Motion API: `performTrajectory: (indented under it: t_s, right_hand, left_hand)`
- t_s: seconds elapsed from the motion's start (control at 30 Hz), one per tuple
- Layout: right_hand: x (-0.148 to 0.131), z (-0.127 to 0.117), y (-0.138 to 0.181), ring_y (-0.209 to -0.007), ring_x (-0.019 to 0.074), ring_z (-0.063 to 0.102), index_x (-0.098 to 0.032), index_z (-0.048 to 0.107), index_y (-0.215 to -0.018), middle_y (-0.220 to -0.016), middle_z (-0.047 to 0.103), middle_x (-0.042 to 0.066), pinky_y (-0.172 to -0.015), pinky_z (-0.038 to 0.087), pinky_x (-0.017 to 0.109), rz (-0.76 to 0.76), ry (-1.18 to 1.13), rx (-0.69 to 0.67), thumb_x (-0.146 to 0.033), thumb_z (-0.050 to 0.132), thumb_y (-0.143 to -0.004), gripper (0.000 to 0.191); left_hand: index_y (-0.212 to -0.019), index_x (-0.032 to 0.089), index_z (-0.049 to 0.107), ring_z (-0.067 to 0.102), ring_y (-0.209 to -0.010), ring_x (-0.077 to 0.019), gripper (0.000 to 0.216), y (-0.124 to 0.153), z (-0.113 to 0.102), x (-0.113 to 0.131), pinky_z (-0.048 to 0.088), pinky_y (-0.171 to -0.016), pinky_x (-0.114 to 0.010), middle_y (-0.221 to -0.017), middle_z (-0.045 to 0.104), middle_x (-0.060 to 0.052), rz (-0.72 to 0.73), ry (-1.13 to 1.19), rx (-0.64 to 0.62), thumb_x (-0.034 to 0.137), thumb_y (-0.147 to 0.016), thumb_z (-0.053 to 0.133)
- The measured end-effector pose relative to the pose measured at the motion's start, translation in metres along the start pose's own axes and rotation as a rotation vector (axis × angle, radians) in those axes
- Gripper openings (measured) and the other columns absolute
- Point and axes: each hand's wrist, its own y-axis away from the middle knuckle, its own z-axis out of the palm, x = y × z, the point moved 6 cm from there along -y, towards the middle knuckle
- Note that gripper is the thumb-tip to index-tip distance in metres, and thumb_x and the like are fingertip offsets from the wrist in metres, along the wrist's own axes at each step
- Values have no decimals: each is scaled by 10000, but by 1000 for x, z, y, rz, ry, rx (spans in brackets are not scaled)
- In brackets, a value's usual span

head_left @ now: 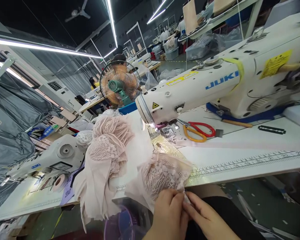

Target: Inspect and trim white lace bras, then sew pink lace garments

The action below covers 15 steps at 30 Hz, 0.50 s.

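Note:
My left hand (168,215) and my right hand (210,218) meet at the table's front edge, both pinching the lower edge of a pale pink lace piece (162,175). The lace runs up across the white table toward the needle area (160,128) of a white JUKI sewing machine (215,83). A heap of the same pink lace and fabric (107,150) lies to the left and hangs over the edge.
Red and orange scissors (198,130) lie beside the needle. A printed ruler (240,163) runs along the table front. A second JUKI machine (47,160) sits at left, a fan (120,83) behind. A purple bin (120,225) stands below the table.

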Motion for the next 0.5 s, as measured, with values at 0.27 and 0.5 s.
performTrajectory:
  t_s: [0.27,0.5]
  right_hand:
    - [-4,-21,12,-639,157,527,-191,532,-758,-668,540,-3,-598,463,213,-20,59,69,-581,455,-830,404]
    - [-8,-49,27,-973,267,592,-188,652,-924,-1009,666,66,-785,514,253,-58,149,115,-527,542,-778,386]
  left_hand:
    - [-1107,165,533,574,-1006,-189,277,-34,-62,-12,491,-873,-323,-1075,602,-114,-46,67,-86,176,-831,508]
    - [-1110,144,589,556,-1043,-247,403,-38,-40,-90,408,-944,-401,-1082,632,-117,-633,297,-339,417,-860,431]
